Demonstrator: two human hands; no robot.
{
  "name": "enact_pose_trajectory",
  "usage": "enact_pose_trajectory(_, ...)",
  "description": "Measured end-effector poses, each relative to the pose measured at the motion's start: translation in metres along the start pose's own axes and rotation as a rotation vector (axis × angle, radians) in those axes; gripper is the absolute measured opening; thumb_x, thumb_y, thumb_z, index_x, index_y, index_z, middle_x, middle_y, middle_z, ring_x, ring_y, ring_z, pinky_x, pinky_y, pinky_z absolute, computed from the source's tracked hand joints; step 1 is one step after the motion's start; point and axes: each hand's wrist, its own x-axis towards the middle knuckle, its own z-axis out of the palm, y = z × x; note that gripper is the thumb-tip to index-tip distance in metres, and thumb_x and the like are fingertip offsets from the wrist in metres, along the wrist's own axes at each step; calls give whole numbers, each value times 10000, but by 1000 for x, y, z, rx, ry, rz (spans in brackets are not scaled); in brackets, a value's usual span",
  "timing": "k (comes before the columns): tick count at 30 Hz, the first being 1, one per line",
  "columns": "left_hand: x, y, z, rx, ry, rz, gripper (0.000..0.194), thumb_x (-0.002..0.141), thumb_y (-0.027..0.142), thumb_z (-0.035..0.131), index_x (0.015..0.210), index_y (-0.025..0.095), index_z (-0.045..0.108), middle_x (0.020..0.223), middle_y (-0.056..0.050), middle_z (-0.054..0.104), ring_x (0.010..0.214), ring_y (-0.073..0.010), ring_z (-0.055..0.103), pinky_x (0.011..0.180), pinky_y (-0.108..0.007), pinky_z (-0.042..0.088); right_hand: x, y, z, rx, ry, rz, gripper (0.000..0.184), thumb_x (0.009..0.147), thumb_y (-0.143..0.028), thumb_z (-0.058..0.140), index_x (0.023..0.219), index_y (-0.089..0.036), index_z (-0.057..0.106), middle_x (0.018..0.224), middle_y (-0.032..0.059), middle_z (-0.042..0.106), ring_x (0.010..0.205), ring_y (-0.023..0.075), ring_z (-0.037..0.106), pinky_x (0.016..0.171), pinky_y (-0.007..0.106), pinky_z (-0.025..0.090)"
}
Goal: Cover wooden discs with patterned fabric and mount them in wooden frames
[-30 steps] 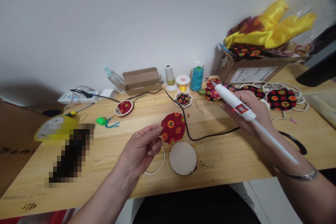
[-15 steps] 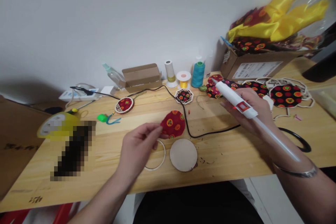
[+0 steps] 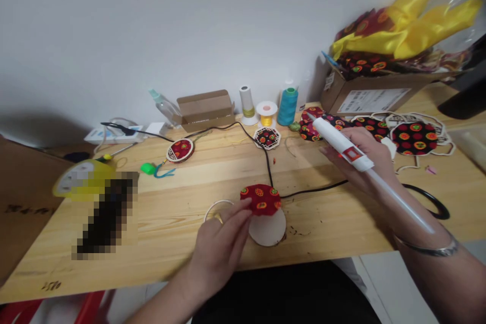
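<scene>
Red cloth is in your left hand, in the head view, over the far part of the pale disc. You pinch its near left edge between thumb and fingertips. It hides that far part of the disc, but you cannot tell from this view whether the two touch. The disc lies near the front edge of the table, with dark scraps just to its right. A thin ring lies left of the disc, partly behind your left hand.

Your right hand is wrapped around the white glue gun, held well apart from the cloth, its nozzle pointing away from you and to the left. A clear glue stick runs back from it over your wrist, towards your bracelet.

Beyond the cloth, a black cord crosses the table and passes by the octagon. Farther left lies a round charm, with a green piece near it. Along the wall stand a small carton, a white cone, a yellow spool and a teal spool. At the far right, yellow fabric spills over the big box, and patterned pieces lie in front of it.
</scene>
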Motion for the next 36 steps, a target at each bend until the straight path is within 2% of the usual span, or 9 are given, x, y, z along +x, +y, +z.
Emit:
enact_pose_trajectory(2,-13,2,5,18,-40,115,228,839,46,569,1056,74,633,1114,-199,696,1013,-207,678,834,-283,564,-1,1,1,8,1,-1,232,741,-443,656,755,-224,582,771,31,588,713,196,556,625,307,436)
enact_pose_trajectory(5,-26,3,11,36,-66,178,239,832,22,563,1058,49,632,1110,-225,688,1045,-229,662,853,-321,563,-1,1,1,35,-7,-11,233,743,-439,659,727,-230,556,751,25,583,704,197,546,621,309,428)
enact_pose_trajectory(11,-32,3,14,49,-59,194,238,840,40,546,1060,72,633,1102,-204,697,1049,-233,661,848,-334,572,-1,-1,2,69,-15,-22,263,740,-445,663,685,-234,517,728,18,570,694,195,531,620,308,411)
enact_pose_trajectory(18,-39,5,15,49,-55,182,270,828,36,561,1080,105,626,1100,-182,705,1029,-232,667,836,-341,572,-3,-1,0,58,-21,-15,221,736,-390,685,726,-224,540,720,2,555,677,171,513,608,281,398)
enact_pose_trajectory(25,-41,3,18,89,-54,217,257,805,32,588,1046,98,647,1077,-163,719,1023,-246,647,852,-391,556,-4,-3,1,46,-24,-23,247,751,-421,669,713,-224,526,755,25,579,706,182,532,635,293,413)
enact_pose_trajectory(31,-38,8,18,114,-14,231,195,811,88,571,984,119,655,1005,-140,745,903,-246,657,723,-388,569,-6,-3,-3,14,-74,-72,275,775,-517,613,793,-245,572,793,36,608,699,198,576,614,312,420)
enact_pose_trajectory(36,-34,12,19,158,7,208,199,770,87,602,955,146,645,969,-108,757,829,-233,656,663,-372,546,-7,0,1,21,-37,-60,306,762,-568,608,752,-266,560,801,34,625,698,204,592,606,322,427)
